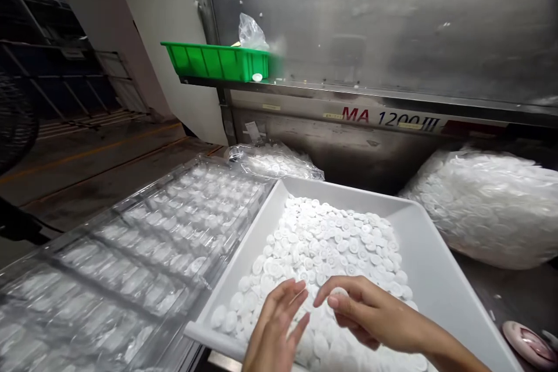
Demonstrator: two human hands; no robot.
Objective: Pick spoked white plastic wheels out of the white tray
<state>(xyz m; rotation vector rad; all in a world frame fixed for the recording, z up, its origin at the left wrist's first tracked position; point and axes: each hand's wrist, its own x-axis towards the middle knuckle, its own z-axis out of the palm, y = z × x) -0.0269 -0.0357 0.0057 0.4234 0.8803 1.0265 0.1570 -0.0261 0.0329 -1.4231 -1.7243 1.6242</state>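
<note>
Both hands work at the white tray's (429,256) near edge: right hand (375,317) pinches one white cap (339,293); left hand (276,328) hovers with fingers loosely spread. Caps appear light, rigid, slippery; grip the rim.

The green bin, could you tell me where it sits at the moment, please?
In the head view, the green bin sits upper left of centre on the metal machine's ledge, a crumpled clear plastic bag in it, above the white tray of white discs.
</note>
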